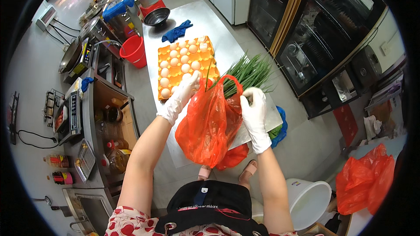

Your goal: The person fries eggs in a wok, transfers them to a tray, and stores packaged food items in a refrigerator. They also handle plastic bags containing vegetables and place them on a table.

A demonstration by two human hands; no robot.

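A red plastic bag (210, 127) hangs between my hands over the near end of the steel table (226, 29). Long green leaves (251, 72), which look like chives, stick out beyond its mouth. My left hand (185, 93), in a white glove, pinches the bag's left edge; its fingertips are partly hidden. Also gloved, my right hand (255, 109) grips the bag's right side below a loop handle. Just beyond my left hand lies an orange egg tray (178, 74) with pale eggs (185, 68) in many of its cups.
A blue cloth (177, 31) and a black bowl (157, 17) are farther along the table. To the left, a red bucket (134, 52) stands by the cooking counter. A white bin (308, 203) is at lower right, near more red bags (364, 180). Glass-door cabinets (321, 32) line the right.
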